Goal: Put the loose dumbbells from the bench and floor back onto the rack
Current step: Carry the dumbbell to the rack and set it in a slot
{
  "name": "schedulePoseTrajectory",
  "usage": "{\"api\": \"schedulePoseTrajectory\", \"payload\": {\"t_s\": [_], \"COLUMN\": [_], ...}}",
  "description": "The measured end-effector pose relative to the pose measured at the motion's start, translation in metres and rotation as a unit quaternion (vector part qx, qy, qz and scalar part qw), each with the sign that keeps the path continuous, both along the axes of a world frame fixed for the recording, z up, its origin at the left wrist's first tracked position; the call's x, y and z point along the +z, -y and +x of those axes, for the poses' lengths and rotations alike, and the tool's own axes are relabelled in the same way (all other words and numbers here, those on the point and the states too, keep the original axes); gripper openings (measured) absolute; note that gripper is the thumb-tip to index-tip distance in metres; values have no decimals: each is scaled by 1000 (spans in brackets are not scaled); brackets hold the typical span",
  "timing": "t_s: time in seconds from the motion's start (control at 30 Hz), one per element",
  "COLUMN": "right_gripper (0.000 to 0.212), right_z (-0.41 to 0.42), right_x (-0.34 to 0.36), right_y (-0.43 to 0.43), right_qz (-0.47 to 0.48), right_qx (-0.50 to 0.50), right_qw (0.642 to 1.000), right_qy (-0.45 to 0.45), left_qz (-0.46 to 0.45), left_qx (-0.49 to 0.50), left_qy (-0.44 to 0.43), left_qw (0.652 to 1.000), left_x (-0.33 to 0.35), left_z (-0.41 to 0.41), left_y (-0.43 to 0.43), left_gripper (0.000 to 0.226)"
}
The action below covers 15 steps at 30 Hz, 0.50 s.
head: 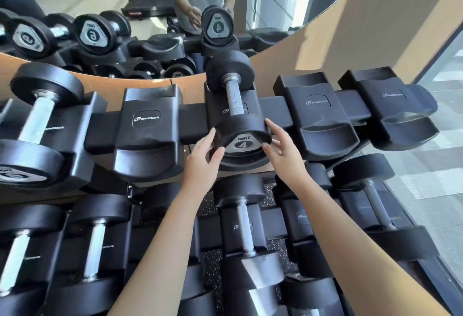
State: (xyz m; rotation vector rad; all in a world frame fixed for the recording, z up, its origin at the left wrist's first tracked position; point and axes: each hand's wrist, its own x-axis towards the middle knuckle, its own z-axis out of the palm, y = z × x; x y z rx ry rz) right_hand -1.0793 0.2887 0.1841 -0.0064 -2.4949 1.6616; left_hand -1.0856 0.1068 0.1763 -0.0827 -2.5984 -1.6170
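Nearest the camera, the lower tier (240, 230) of the rack holds several dumbbells seated in their cradles. Above it, both hands flank the near head of the 4 dumbbell (241, 135) — the left hand (204, 162) open with fingers spread against its left side, the right hand (285, 152) open too, fingertips just beside its right edge; neither closes on it. This dumbbell lies in its top-tier cradle, handle pointing away, so this one looks placed. Three top-tier cradles (323, 115) stand vacant — more may remain, though no bench or floor shows. Beyond, a mirror (100, 14) repeats the rack.
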Motion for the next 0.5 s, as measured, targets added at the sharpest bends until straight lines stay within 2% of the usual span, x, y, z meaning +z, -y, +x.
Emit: {"api": "schedulePoseTrajectory", "payload": {"t_s": [0.17, 0.3, 0.5], "right_gripper": [51, 51, 46], "right_z": [38, 73, 122], "right_x": [5, 3, -5], "right_y": [10, 23, 34], "right_qz": [178, 295, 417], "right_qx": [-58, -53, -41], "right_qw": [982, 954, 905], "right_qy": [-21, -20, -75], "left_qz": [-137, -233, -317], "left_qx": [-11, 6, 19], "left_qy": [-81, -148, -170], "left_qw": [987, 961, 933], "left_x": [0, -1, -6], "left_z": [41, 75, 129], "left_y": [5, 9, 6], "left_gripper": [40, 51, 44]}}
